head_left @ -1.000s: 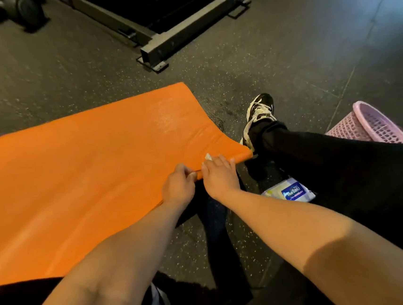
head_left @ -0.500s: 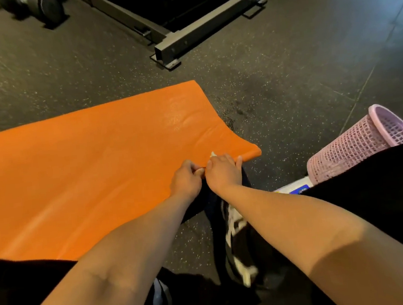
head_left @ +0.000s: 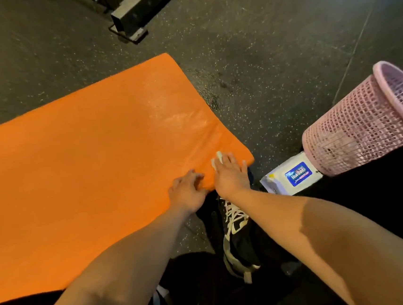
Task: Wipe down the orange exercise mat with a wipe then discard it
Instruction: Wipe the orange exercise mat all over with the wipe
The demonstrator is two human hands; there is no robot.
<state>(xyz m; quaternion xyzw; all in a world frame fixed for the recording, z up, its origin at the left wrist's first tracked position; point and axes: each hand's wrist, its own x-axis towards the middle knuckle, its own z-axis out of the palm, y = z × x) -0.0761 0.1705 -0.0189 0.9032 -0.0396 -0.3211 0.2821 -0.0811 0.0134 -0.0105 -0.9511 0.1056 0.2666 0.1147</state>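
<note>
Orange mat [head_left: 86, 163] edge gripped by left hand [head_left: 187, 193]; flat right hand [head_left: 230, 176] presses the mostly hidden wipe [head_left: 218, 156]

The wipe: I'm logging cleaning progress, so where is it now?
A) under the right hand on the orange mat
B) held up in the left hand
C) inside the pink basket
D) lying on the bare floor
A: the wipe shows as a white edge from under the right hand, which presses flat on the orange mat near its corner.
</note>
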